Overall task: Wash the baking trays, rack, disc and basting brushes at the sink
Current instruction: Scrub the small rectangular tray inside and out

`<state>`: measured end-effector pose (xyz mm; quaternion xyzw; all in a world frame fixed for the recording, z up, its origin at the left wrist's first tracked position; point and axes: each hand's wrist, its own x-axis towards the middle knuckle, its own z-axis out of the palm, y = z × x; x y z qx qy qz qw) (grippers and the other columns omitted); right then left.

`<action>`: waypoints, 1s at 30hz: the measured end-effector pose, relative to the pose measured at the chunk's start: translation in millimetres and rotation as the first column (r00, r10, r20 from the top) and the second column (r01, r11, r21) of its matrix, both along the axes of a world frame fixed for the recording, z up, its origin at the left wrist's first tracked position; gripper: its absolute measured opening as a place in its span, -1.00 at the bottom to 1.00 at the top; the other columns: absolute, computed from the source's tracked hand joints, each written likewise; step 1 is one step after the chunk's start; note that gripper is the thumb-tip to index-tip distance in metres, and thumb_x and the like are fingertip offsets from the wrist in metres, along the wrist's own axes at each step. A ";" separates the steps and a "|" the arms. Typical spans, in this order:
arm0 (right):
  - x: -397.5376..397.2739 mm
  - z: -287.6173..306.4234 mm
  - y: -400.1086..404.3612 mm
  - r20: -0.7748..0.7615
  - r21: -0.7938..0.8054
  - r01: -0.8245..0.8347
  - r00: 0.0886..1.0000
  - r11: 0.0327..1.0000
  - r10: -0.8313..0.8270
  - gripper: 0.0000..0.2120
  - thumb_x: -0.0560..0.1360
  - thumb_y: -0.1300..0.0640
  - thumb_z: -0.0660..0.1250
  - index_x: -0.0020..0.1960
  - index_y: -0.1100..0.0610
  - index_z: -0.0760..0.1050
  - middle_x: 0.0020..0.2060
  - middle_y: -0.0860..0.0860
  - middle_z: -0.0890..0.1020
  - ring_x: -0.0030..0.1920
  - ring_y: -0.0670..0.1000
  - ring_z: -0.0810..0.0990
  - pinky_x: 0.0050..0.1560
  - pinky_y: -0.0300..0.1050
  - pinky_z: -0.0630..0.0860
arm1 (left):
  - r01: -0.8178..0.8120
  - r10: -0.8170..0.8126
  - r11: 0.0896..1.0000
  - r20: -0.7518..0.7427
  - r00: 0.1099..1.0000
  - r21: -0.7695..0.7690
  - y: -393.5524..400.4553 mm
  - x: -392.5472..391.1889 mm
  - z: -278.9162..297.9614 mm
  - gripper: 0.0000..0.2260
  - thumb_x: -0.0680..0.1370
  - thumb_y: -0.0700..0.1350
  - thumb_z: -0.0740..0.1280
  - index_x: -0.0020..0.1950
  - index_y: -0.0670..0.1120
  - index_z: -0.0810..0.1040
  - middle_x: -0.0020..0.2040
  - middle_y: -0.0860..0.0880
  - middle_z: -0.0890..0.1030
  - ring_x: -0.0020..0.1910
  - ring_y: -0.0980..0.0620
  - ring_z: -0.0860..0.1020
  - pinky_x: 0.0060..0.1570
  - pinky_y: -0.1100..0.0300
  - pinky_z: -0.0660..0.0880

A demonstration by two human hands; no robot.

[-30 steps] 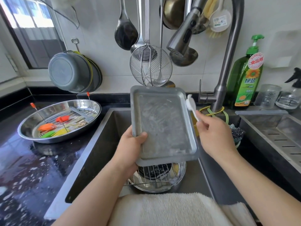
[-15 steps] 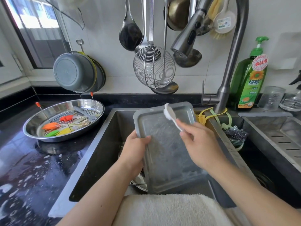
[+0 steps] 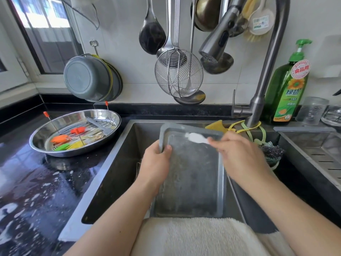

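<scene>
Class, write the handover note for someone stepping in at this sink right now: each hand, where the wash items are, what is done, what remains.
Left hand: grip on the left rim of the grey rectangular metal baking tray, held over the steel sink.
Right hand: pinches a small white scrubbing tool against the tray's top edge.
Orange, red, green and yellow basting brushes lie on a wire rack in the round steel pan on the left counter.
Done: cannot tell.
Left: finish scrubbing this tray, rinse it; faucet shows no water running.
</scene>
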<state>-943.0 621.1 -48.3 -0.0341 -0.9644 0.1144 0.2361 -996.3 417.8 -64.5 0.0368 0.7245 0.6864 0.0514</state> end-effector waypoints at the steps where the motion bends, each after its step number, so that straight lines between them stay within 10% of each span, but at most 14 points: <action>1: -1.5 -1.1 -11.7 -0.021 -0.001 -0.073 0.997 0.997 0.073 -0.62 0.64 0.17 0.32 0.32 -0.24 0.55 -0.22 -0.11 0.43 -0.34 -0.03 0.44 -0.45 -0.01 0.43 | 0.032 -0.033 0.999 -0.021 0.999 -0.030 2.1 1.5 -1.2 -0.77 0.73 -0.14 0.22 0.08 -0.01 0.68 -0.02 -0.06 0.75 0.04 -0.13 0.72 0.17 -0.24 0.61; 4: -7.4 -5.8 -22.7 -0.079 0.051 -0.143 0.986 0.988 0.147 -0.49 0.60 0.28 0.35 0.39 -0.22 0.52 -0.21 -0.09 0.37 -0.34 0.00 0.36 -0.41 -0.07 0.19 | 0.074 -0.075 0.996 -0.023 0.997 -0.045 4.3 3.8 -3.8 -0.78 0.73 -0.15 0.22 0.11 -0.03 0.68 -0.01 -0.06 0.75 0.06 -0.12 0.71 0.20 -0.22 0.60; 13: -2.1 -1.6 22.9 0.048 0.087 0.171 0.983 0.981 -0.176 -0.45 0.62 0.26 0.25 0.45 -0.26 0.43 -0.15 -0.08 0.38 -0.20 0.06 0.47 -0.32 -0.02 0.39 | -0.090 0.089 0.996 0.026 0.996 0.020 -12.1 -8.1 3.4 -0.77 0.72 -0.12 0.24 0.02 -0.01 0.69 -0.06 -0.07 0.75 -0.02 -0.15 0.73 0.09 -0.27 0.64; 20: -7.0 -10.0 -24.4 -0.072 0.033 -0.134 0.988 0.990 0.136 -0.43 0.53 0.33 0.40 0.37 -0.22 0.54 -0.21 -0.11 0.33 -0.34 0.01 0.35 -0.40 -0.13 0.12 | 0.034 -0.035 0.997 -0.016 0.999 -0.069 3.3 5.6 -0.3 -0.80 0.71 -0.13 0.27 0.01 -0.04 0.68 -0.04 -0.14 0.73 0.01 -0.17 0.70 0.16 -0.27 0.59; 30: -2.5 -4.5 10.4 0.081 0.041 0.118 0.989 0.992 -0.121 -0.39 0.58 0.33 0.24 0.48 -0.23 0.40 -0.16 -0.08 0.37 -0.20 0.07 0.50 -0.27 0.05 0.52 | -0.087 0.087 0.996 0.019 0.996 0.030 -9.0 -6.2 3.5 -0.78 0.72 -0.15 0.25 0.05 -0.03 0.69 -0.06 -0.05 0.76 -0.04 -0.09 0.74 0.11 -0.21 0.65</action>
